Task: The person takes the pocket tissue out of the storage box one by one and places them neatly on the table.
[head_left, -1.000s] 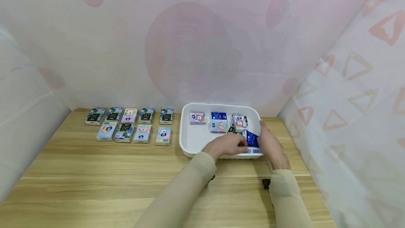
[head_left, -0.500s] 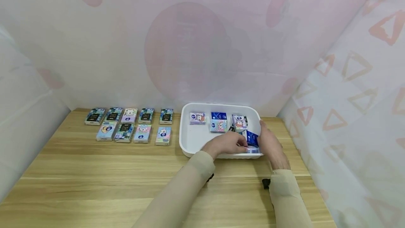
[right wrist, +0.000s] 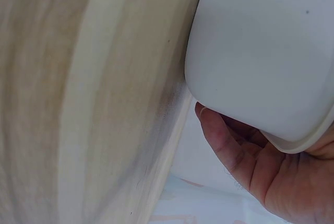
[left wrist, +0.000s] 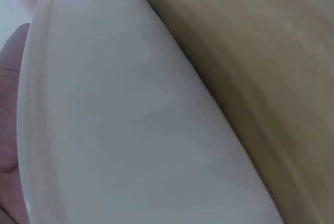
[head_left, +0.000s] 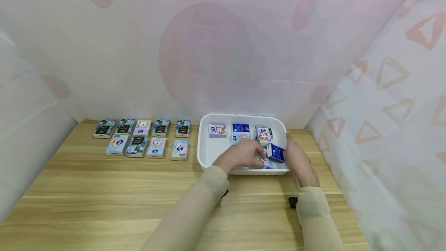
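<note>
In the head view my left hand (head_left: 243,154) reaches over the front rim of the white plastic tray (head_left: 212,160) and pinches a lilac pocket tissue pack (head_left: 266,164). My fingers cover part of that pack. My right hand (head_left: 295,158) grips the tray's right end; in the right wrist view its fingers (right wrist: 224,140) curl against the outer wall below the rim. Close to it inside the tray lies a dark blue tissue pack (head_left: 276,153). Farther back in the tray are a purple-and-white pack (head_left: 263,135), another blue pack (head_left: 241,128) and a lilac pack (head_left: 217,130).
Left of the tray, several tissue packs lie on the wooden table (head_left: 104,196) in two rows, among them a dark floral pack (head_left: 183,128) and a pastel pack (head_left: 179,150). A patterned cloth wall (head_left: 139,69) rises behind the table, another (head_left: 376,107) at the right.
My left hand has drawn the lilac tissue pack leftward, away from the tray's front right corner. The right hand has stayed on the tray's end.
</note>
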`<control>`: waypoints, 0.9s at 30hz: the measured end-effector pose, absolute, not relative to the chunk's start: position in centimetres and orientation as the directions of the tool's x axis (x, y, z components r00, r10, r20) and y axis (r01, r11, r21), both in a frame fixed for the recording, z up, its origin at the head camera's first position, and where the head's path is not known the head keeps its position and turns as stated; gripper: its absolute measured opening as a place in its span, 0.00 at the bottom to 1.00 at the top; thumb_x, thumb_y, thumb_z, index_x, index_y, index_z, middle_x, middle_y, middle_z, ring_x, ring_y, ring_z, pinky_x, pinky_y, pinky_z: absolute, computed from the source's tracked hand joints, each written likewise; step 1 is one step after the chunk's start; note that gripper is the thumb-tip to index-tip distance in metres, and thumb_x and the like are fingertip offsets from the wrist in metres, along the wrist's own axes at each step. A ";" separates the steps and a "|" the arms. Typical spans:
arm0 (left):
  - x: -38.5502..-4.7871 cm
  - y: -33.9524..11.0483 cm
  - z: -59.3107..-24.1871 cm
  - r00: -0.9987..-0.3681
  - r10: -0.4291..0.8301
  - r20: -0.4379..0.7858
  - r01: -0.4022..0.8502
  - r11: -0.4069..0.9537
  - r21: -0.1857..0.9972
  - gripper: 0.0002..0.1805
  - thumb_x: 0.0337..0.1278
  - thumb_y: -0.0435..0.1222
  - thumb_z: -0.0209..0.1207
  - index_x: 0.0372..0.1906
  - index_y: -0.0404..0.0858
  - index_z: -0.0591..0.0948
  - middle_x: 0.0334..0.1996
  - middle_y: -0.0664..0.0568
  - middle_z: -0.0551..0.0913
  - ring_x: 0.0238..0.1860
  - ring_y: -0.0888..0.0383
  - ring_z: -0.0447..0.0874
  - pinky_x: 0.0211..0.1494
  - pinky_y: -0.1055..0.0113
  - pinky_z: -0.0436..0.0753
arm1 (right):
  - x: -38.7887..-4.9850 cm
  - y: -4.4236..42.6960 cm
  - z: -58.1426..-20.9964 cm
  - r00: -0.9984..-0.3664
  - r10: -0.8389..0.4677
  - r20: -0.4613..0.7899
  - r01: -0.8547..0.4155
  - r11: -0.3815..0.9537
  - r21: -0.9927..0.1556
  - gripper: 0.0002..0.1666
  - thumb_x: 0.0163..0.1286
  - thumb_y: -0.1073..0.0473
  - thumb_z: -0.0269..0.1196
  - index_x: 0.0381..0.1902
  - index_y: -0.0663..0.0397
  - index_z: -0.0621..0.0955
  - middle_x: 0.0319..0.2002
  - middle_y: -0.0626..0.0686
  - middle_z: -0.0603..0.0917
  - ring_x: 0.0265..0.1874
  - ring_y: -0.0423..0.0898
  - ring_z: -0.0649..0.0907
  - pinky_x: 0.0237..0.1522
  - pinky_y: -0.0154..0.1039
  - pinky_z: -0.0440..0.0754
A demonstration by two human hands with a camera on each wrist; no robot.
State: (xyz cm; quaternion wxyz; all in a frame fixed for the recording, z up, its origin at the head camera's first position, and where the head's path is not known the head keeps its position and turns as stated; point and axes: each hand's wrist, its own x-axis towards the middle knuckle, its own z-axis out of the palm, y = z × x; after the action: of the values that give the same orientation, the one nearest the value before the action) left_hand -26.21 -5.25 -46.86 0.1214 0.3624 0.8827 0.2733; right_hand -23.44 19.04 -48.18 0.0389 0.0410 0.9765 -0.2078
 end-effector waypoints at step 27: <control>-25.9 -13.2 -43.1 -0.783 0.612 0.115 0.579 0.648 0.495 0.10 0.72 0.41 0.78 0.53 0.45 0.98 0.53 0.55 0.99 0.46 0.58 0.88 0.63 0.55 0.91 | -23.8 19.2 -48.6 -0.993 0.072 -0.093 0.103 0.908 -0.407 0.45 0.86 0.71 0.49 0.95 0.70 0.50 0.81 0.82 0.74 0.72 0.77 0.87 0.74 0.75 0.88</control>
State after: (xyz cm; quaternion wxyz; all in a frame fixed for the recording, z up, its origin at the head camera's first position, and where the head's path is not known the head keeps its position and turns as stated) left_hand -25.90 -13.25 -43.07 0.0312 0.3281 0.9072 0.2614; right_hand -23.76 19.15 -48.60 0.0377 0.0448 0.9759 -0.2103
